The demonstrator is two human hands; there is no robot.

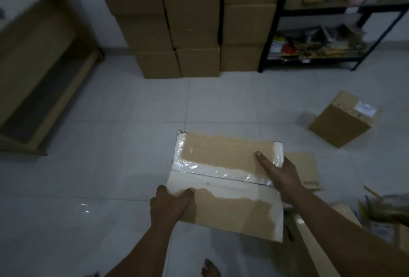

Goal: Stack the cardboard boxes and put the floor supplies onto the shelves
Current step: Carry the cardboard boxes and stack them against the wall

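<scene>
Foot: a bare foot point(210, 268) shows at the bottom edge, below the load.
Left hand: the left hand point(169, 207) clamps the near-left corner of the taped box point(225, 179), thumb on top, fingers hidden beneath.
Right hand: the right hand point(282, 177) grips the box's right edge, thumb laid flat across the lid.
Taped box: it sits in the lower centre of the frame between the two hands, apparently lifted off the floor; its top is torn, with glossy tape along the seam.
Why so held: hands on opposite sides likely keep the wide, flat load level for carrying and stacking.
Clutter: loose supplies point(385, 212), too blurred to identify, lie at the lower right, beside the right forearm.
Flat cardboard: a flat cardboard piece point(306, 166) lies on the tiles just behind the right hand.
Small box: a small box point(342, 119) with a white label rests tilted at the right, well apart from the stack.
Floor: pale tiled floor point(132, 110) runs from the taped box to the stack; nothing on it blocks that path.
Stack: the stacked boxes point(194, 22) rise in columns against the wall at top centre, probably where this one belongs.
Shelves: the black shelves point(332, 10) at upper right already hold mixed items, so free room looks limited.
Left side: a large brown object point(44, 66), blurred, leans at the left.
</scene>
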